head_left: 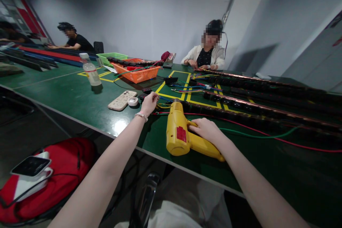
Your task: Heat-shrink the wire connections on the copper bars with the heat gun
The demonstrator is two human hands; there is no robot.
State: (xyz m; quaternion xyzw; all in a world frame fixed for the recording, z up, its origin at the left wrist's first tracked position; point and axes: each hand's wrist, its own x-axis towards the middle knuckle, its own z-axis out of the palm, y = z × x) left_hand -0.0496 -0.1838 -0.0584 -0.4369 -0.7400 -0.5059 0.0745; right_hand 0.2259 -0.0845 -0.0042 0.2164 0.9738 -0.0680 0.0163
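My right hand is wrapped around the handle of a yellow heat gun. Its nozzle points away from me, towards the near end of a long black wrapped bar with wires. Left of the nozzle, my left hand is closed in a pinch on the thin coloured wires that come out of that end. Black connectors lie just beyond my left fingers, partly covered by them. The exact wire between the fingertips is hard to make out.
Left of my hand lie a phone and a small white case. Farther off stand a bottle, an orange basket and a green basket. More wired bars fill the right. A co-worker sits opposite.
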